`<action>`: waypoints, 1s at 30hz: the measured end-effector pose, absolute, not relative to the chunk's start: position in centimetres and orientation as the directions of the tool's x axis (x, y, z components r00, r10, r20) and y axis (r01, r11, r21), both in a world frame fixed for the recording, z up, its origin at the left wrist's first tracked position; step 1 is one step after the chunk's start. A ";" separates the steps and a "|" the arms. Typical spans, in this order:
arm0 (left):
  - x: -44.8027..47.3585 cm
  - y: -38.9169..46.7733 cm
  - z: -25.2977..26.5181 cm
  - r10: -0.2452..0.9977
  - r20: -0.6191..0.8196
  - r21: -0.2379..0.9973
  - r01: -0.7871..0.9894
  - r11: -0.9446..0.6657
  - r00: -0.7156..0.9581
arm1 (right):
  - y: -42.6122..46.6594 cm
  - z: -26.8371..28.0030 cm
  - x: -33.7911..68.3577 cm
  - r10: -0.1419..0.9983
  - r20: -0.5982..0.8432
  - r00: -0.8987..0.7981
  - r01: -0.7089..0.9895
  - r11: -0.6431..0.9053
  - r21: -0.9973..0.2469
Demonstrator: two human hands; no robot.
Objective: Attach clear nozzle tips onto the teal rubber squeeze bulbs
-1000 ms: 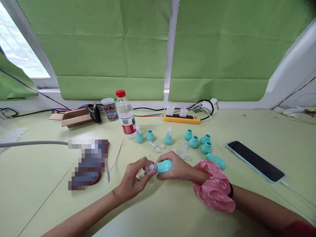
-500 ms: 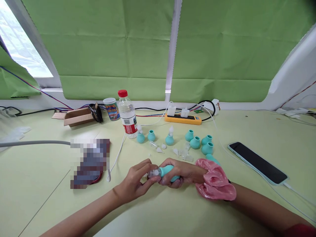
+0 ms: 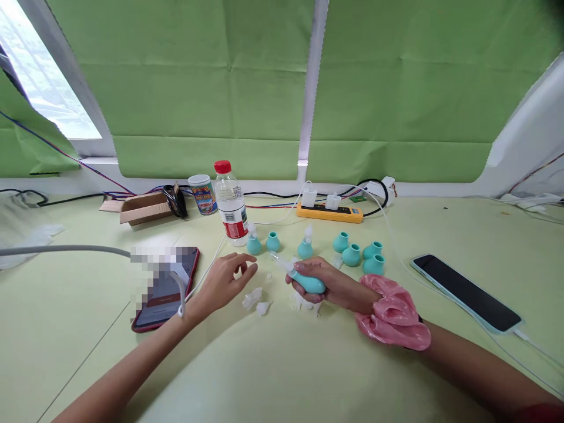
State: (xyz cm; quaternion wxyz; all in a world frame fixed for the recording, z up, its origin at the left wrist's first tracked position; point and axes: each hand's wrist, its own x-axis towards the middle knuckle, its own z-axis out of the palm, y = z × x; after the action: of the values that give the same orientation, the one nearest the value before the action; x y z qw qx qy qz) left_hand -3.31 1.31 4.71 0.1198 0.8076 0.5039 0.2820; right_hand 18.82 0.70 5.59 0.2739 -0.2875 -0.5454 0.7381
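Note:
My right hand [image 3: 318,277] is wrapped round a teal bulb syringe [image 3: 312,285], whose clear nozzle [image 3: 281,261] points up and to the left. A pink scrunchie [image 3: 390,311] sits on the right wrist. To the left, my left hand [image 3: 229,279] is empty, its fingers curled but apart from the thumb. Below its fingertips lie a clear plastic fitting [image 3: 252,298] and a small whitish cone [image 3: 263,308]. More small pale parts [image 3: 299,302] lie below the right hand, which partly hides them. Beyond the hands stands a teal bulb [image 3: 305,248] with a translucent tip.
Several open-necked teal bulbs [image 3: 351,255] stand at the right. A water bottle [image 3: 232,211], a can [image 3: 203,195], a cardboard box [image 3: 145,208] and an orange power strip [image 3: 330,212] line the back. Phones lie left [image 3: 161,305] and right [image 3: 467,292], with cables attached or near.
My left hand has let go of the bulb syringe's clear end and moved left. The right hand has lifted the syringe slightly. Small clear parts now show where the hands were.

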 end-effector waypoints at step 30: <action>-1.9 0.6 4.5 0.963 0.064 0.983 0.151 -0.106 0.261 | 0.5 4.6 18.2 0.850 0.011 -0.526 0.124 0.090 -0.988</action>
State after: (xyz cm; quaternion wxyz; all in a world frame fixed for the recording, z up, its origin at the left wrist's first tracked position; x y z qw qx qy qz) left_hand -1.94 0.61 4.48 0.4955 0.6205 0.4489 0.4099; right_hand 18.18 0.52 4.56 0.3206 -0.3662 -0.6650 0.5665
